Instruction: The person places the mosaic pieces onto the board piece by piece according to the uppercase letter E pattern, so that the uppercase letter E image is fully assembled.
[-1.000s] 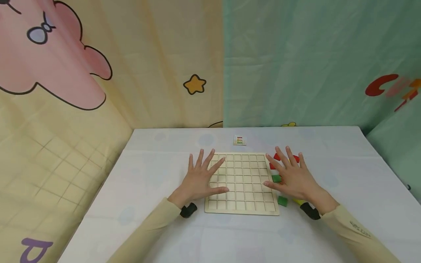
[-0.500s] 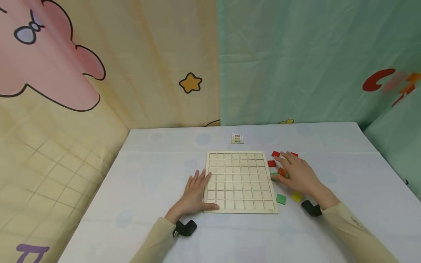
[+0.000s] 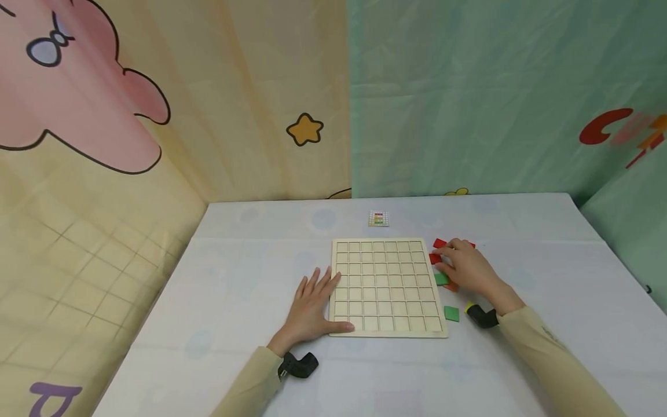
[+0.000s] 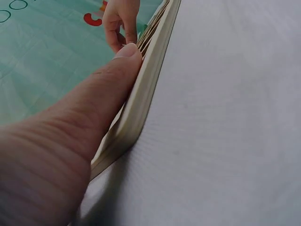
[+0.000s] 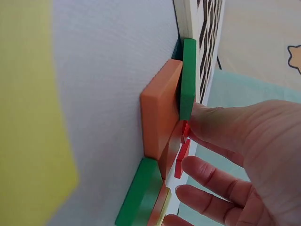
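Observation:
A pale wooden board (image 3: 385,333) with a square grid lies flat on the table. My left hand (image 3: 308,310) rests spread along its left edge; in the left wrist view the thumb (image 4: 110,80) lies on the board's rim. My right hand (image 3: 469,267) is bent over loose square tiles at the board's right side. Its thumb and index finger stand at either side of a red tile (image 3: 435,259); their contact is partly hidden. The thumb also lies against a green tile (image 5: 188,80), which leans on an orange tile (image 5: 162,108).
Another red tile (image 3: 440,242) lies behind the hand. A second green tile (image 3: 451,313) lies nearer the front. In the right wrist view, a yellow tile (image 5: 33,117) is very close. A small pattern card (image 3: 378,219) lies beyond the board.
Both hands have come down from above the board. The left has settled on its left edge. The right has curled its fingers among the tiles, and the orange tile has shifted nearer the front.

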`<act>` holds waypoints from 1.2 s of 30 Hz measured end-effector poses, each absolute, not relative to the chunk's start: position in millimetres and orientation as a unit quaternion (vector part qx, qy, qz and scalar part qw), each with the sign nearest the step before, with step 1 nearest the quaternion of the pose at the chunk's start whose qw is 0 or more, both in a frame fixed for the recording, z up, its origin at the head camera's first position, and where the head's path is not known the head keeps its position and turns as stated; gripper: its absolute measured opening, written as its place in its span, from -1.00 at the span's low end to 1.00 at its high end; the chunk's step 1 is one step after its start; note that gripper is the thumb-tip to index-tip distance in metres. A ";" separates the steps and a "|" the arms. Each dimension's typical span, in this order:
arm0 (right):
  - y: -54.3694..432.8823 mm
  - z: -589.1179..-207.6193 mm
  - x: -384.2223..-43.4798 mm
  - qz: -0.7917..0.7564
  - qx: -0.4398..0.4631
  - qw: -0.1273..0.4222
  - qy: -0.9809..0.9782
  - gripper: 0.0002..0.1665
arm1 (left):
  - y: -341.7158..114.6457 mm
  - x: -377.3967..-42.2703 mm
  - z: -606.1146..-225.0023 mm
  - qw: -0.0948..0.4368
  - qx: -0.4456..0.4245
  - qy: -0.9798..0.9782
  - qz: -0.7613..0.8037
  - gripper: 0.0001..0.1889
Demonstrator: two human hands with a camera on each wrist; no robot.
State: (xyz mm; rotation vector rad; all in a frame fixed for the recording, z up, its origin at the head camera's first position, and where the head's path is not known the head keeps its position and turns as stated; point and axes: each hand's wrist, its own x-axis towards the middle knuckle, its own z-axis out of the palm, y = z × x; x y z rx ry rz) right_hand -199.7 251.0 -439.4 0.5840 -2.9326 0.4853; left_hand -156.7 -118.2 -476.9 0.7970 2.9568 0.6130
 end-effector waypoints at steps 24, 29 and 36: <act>224.4 -422.3 -195.6 0.326 0.151 0.038 -0.933 -0.85 | -119.3 -158.1 -481.0 -0.020 0.265 0.949 0.172 0.15; 191.7 -427.3 -206.9 0.370 0.184 0.025 -0.910 -0.88 | -119.0 -157.6 -480.0 -0.018 0.260 0.950 0.169 0.15; 151.0 -432.4 -226.9 0.400 0.197 -0.010 -0.895 -0.95 | -115.2 -156.9 -479.5 -0.022 0.257 0.952 0.166 0.15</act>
